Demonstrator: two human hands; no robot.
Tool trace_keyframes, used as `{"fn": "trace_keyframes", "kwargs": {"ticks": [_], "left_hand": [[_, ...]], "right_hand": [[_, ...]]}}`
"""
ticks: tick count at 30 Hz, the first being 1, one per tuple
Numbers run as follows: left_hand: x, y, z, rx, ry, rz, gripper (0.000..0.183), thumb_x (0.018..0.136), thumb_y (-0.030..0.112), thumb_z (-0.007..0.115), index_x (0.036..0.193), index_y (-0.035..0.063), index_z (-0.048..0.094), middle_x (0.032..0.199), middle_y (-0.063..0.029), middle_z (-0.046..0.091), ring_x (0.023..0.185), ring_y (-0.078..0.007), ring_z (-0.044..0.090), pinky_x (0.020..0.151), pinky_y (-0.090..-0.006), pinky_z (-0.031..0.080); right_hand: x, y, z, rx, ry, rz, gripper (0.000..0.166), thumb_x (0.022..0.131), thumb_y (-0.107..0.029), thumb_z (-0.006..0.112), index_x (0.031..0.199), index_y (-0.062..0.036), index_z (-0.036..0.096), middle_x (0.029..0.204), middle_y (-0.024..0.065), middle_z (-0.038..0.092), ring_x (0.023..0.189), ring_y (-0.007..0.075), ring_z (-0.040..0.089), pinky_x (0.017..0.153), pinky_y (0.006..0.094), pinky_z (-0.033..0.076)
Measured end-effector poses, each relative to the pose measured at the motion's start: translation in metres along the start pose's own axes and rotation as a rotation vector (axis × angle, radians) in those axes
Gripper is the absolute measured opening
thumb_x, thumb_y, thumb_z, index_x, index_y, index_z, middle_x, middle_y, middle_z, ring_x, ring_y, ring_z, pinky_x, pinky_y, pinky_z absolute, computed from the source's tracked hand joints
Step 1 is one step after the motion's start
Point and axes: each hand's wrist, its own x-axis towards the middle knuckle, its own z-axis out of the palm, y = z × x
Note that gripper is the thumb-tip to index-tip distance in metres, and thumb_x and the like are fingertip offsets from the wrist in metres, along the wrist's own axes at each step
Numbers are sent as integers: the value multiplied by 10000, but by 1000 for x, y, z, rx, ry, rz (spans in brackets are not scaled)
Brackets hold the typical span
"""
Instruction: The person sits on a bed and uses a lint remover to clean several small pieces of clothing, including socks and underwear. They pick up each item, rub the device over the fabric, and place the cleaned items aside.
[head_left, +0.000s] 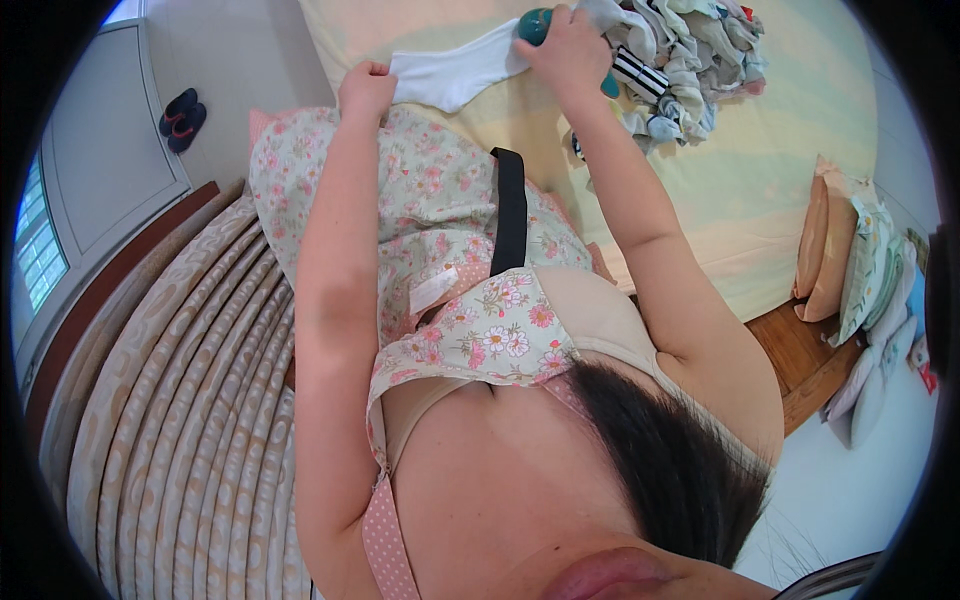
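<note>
A white sock (457, 75) lies stretched over the pale bedsheet, near the top of the view. My left hand (366, 88) pinches its left end between thumb and fingers. At its other end, my right hand (574, 52) is closed around a teal, rounded object (535, 28) that meets the sock. Another teal part (610, 85) shows below that hand, perhaps the same object's handle; the grip hides what lies between. Right beside my right hand is a heap of crumpled socks (690, 64), with a black-and-white striped piece (641, 73) at its near edge.
The bed (750, 225) spreads ahead and right. Stacked pillows or folded cloths (844, 255) stand at its right edge. Left are a long row of patterned fabric folds (187, 405) and dark slippers (182, 120) on the floor. A floral garment with a black strap (510, 210) covers my lap.
</note>
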Motion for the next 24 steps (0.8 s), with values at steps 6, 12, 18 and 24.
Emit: {"fn": "trace_keyframes", "kwargs": {"ticks": [6,12,18,24], "left_hand": [[4,-10,1,-3,-7,22,202,702,176,636,884,92,662,873,-81,675,831,-212,632,771,-330,489],[5,0,4,31,-20,44,201,710,175,651,893,92,658,877,-81,672,822,-208,632,761,-337,493],[-3,-5,-2,-17,-14,14,214,713,179,636,907,91,656,878,-82,670,816,-208,633,747,-347,498],[1,-7,1,-12,-11,38,215,715,168,619,913,91,655,872,-89,670,810,-215,634,739,-339,499]], "right_hand": [[-28,-10,0,90,-47,-166,512,628,-404,726,941,-49,530,895,103,554,739,254,615,608,366,502],[8,-15,-35,94,-80,69,504,655,-339,751,986,-37,521,951,142,543,856,299,600,702,410,486],[-27,-5,2,115,-40,-245,523,624,-412,734,956,-61,531,885,100,554,732,261,616,609,372,498],[-12,4,0,27,-12,-97,519,597,-407,745,920,-64,528,871,88,556,728,257,617,583,357,499]]}}
